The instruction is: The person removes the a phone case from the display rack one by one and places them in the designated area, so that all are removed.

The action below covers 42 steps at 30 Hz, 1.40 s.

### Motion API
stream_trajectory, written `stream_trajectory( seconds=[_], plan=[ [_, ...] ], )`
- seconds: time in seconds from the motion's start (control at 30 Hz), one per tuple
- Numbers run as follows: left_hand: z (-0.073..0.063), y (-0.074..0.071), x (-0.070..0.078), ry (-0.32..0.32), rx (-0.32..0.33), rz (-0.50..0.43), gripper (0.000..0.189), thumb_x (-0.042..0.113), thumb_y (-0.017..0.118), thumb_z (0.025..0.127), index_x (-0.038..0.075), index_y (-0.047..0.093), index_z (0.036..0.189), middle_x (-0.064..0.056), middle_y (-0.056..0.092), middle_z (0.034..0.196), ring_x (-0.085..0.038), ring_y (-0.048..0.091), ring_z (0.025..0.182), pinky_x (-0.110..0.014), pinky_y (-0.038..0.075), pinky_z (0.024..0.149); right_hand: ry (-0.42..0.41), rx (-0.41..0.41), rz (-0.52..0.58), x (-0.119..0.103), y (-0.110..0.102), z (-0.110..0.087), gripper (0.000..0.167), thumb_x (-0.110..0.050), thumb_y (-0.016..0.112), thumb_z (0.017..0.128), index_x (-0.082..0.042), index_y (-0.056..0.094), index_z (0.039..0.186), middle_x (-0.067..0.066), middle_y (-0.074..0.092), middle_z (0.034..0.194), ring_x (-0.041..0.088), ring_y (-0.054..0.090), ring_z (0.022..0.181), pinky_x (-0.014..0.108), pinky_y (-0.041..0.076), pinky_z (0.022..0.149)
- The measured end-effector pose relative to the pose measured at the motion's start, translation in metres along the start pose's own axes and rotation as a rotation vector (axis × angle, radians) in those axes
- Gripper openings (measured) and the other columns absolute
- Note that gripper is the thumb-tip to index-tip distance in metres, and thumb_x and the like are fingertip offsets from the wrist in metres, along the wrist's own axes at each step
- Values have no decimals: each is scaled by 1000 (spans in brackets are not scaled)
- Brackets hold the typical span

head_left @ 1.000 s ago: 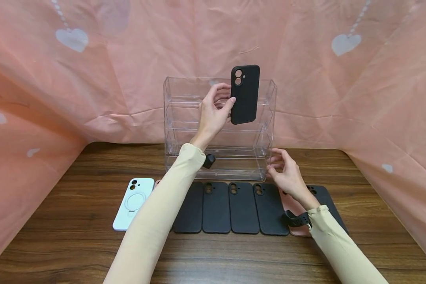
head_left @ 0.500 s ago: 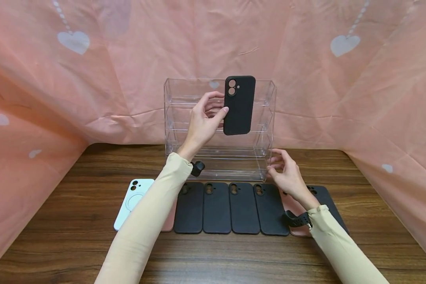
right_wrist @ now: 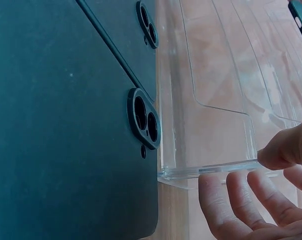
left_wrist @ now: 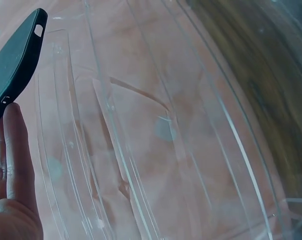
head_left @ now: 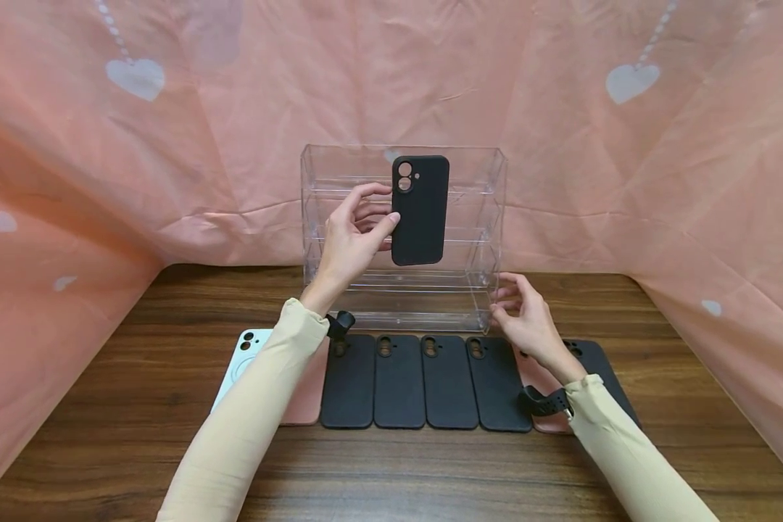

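Note:
My left hand [head_left: 354, 235] pinches a black phone case [head_left: 421, 210] by its left edge, thumb on the back face. The case is upright, camera cutouts at its top left, and overlaps the middle tiers of a clear tiered acrylic rack [head_left: 398, 319] in the head view. In the left wrist view the black case [left_wrist: 13, 65] appears edge-on above the fingers [left_wrist: 17, 155]. My right hand [head_left: 527, 319] holds the rack's right side wall low down. The right wrist view shows the thumb and fingers [right_wrist: 213, 202] on either side of that clear wall [right_wrist: 225, 167].
Before the rack, a row of phone cases lies on the wooden table [head_left: 391, 471]: several black ones [head_left: 398, 384], pink ones [head_left: 308, 384] and a white one [head_left: 238, 359] at the left. My sleeves partly cover the end cases. A pink curtain [head_left: 235, 130] hangs behind.
My left hand has moved left and down with the black phone case, which now stands straighter. The right hand stays at the rack's side.

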State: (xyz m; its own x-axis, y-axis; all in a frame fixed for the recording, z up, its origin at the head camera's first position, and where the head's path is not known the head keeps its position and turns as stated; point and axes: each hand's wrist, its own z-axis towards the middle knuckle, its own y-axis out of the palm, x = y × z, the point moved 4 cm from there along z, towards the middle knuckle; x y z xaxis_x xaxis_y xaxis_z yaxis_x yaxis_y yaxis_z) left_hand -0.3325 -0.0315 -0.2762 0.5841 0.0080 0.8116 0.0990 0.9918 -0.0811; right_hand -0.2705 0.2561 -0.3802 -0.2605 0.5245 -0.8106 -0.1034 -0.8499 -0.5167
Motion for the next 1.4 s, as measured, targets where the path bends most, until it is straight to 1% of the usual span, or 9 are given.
stream_trajectory(
  seconds=[0.13,0.3,0.53,0.67,0.8,0.9,1.07,1.2,1.4],
  plan=[
    [-7,-12,-1,12,20,41,40,8,73,93,11,63,131,-16,75,113,-24,75,97,-33,63,72,4,-9,-2,-1,2,1,55,7,61,94,0,43,146,29,60,119,46,68,106,28,61,71],
    [-17,-22,-3,-16,29,40,42,8,74,92,15,63,132,-16,76,110,-17,75,89,-38,63,67,-1,-15,-2,-2,3,1,55,6,61,94,0,44,146,28,60,118,45,69,105,23,59,69],
    [-27,-31,-2,18,29,88,42,8,73,92,15,63,133,-16,77,109,-17,75,98,-29,60,87,-15,-11,3,-3,3,-1,55,7,62,93,0,44,145,28,60,117,45,69,103,17,56,66],
    [-32,-35,-2,-5,25,71,42,8,73,92,16,63,133,-16,77,110,-14,75,95,-29,61,80,-20,-7,-10,-4,3,-2,55,7,62,93,0,44,145,28,61,117,45,69,103,17,56,67],
    [-37,-39,-1,-40,16,43,44,7,72,92,16,62,134,-19,76,110,-12,75,88,-37,63,70,-17,-4,-23,-4,2,-2,55,7,62,93,0,45,145,28,61,117,44,69,103,17,55,66],
    [-39,-43,-1,-42,13,58,44,7,72,93,14,61,135,-19,76,110,-11,75,88,-38,63,70,-15,-5,-15,-4,2,-2,55,6,62,93,0,44,145,28,61,118,44,69,103,17,55,66],
    [-43,-50,0,-35,8,85,45,6,73,93,13,60,135,-20,76,111,-10,75,90,-30,63,70,-16,-4,-11,-5,3,-1,55,5,62,93,0,44,145,28,61,118,44,69,103,17,55,65],
    [-48,-56,1,-68,-5,59,46,5,72,93,14,60,136,-21,75,111,-11,76,88,-36,63,68,-18,-1,-29,-4,4,-1,55,6,62,93,0,44,145,28,61,117,44,70,102,17,54,65],
    [-56,-65,0,-104,-10,53,46,6,73,93,16,60,136,-21,74,112,-12,76,87,-37,63,67,-27,4,-48,-4,3,1,54,7,61,92,1,45,143,28,62,116,44,70,101,17,54,65]
  ],
)
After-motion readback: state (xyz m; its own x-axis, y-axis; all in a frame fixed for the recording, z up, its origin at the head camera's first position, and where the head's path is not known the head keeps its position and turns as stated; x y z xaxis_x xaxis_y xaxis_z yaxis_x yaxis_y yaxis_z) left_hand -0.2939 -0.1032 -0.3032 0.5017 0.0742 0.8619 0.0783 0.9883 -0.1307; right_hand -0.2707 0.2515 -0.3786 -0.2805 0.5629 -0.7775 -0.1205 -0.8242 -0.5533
